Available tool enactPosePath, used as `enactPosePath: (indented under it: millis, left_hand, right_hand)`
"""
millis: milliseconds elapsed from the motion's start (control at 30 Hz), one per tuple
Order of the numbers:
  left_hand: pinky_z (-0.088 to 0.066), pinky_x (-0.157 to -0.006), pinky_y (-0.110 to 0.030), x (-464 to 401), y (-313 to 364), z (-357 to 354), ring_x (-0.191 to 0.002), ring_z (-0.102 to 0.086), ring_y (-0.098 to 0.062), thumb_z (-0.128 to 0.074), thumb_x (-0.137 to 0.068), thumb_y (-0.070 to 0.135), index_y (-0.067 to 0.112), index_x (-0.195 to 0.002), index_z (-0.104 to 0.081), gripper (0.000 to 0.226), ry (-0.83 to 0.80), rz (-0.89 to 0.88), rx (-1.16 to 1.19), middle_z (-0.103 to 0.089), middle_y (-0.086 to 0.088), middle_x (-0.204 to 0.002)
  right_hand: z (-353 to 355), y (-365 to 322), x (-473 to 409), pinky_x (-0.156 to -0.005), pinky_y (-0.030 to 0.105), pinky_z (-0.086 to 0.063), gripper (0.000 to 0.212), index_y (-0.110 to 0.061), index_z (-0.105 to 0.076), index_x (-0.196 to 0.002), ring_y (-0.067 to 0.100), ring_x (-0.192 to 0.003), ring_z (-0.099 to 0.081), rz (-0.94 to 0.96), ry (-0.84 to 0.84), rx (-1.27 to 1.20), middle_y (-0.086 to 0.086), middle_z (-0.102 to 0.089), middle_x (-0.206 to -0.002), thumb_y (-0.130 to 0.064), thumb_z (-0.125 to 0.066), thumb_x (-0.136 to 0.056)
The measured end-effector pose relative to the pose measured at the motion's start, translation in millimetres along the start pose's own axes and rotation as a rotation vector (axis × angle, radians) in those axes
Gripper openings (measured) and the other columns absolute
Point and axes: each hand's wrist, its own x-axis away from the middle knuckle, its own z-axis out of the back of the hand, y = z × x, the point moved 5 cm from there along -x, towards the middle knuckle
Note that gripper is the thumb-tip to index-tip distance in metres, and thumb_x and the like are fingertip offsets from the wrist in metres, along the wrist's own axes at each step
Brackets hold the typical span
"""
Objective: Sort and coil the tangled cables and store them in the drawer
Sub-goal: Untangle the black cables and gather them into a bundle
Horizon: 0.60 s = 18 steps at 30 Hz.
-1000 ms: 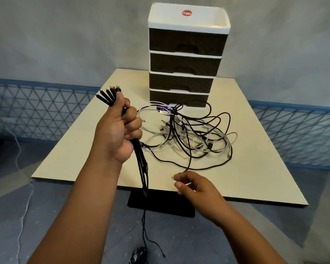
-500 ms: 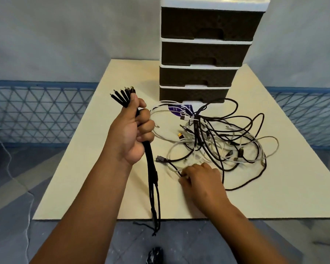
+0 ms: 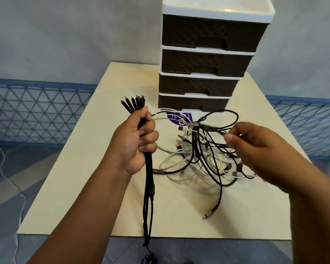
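Your left hand (image 3: 134, 143) is closed in a fist around a bundle of black cables (image 3: 148, 180), their plug ends fanned out above your thumb toward 11 o'clock and their tails hanging straight down toward 6 o'clock, past the near edge of the cream rectangular table (image 3: 95, 180); your right hand (image 3: 255, 147) is raised above the table at 3 o'clock of the heap, thumb and forefinger pinched together on what looks like a thin black strand, though motion blur makes it impossible to tell exactly which cable it grips; between your two hands, at the centre of the table, lies the tangled heap of black and white cables (image 3: 202, 155), loops crossing each other, with one black cable trailing out toward 6 o'clock and ending in a metal-tipped plug (image 3: 208, 214) that lies on the table; a purple and white label (image 3: 177, 119) lies under the far side of the heap at 12 o'clock; just behind it stands the four-drawer plastic unit with dark brown woven-pattern fronts and a white frame (image 3: 204, 60), all four drawers pushed in.
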Motion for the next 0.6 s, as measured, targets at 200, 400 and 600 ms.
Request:
enactPosePath:
  millis: [200, 400, 600]
  left_hand:
    - [-0.012, -0.035, -0.015, 6.9, -13.4, -26.3, -0.039, -0.017, -0.003, -0.045, -0.098, 0.035, 0.017, -0.076, -0.049, 0.029, -0.021, -0.022, -0.074, -0.023, 0.006, -0.054]
    - [-0.016, -0.04, -0.018, 11.9, -28.8, -54.3, -0.041, -0.02, -0.004, -0.054, -0.088, 0.038, 0.011, -0.089, -0.054, 0.028, 0.001, -0.097, -0.089, -0.029, 0.005, -0.058]
    - [-0.039, -0.061, -0.025, 15.2, -35.8, -66.1, -0.057, -0.042, -0.009, -0.046, -0.101, 0.037, 0.016, -0.073, -0.051, 0.035, 0.15, -0.206, -0.352, -0.046, 0.005, -0.062]
  right_hand:
    - [-17.4, -18.6, -0.4, -0.046, 0.023, -0.032, 0.021, -0.016, -0.051, -0.081, 0.015, -0.047, -0.039, 0.029, 0.093, -0.726, 0.001, -0.049, -0.054, -0.017, -0.047, -0.101]
    - [-60.9, -30.9, 10.6, -0.047, 0.012, -0.036, 0.017, -0.008, -0.051, -0.084, -0.001, -0.044, -0.048, 0.116, -0.034, -0.698, -0.012, -0.055, -0.051, -0.011, -0.047, -0.101]
    - [-75.7, -19.1, 12.2, -0.051, 0.031, -0.036, 0.019, -0.025, -0.051, -0.078, 0.012, -0.048, -0.043, 0.126, 0.013, -0.568, -0.009, -0.048, -0.053, -0.042, -0.05, -0.087]
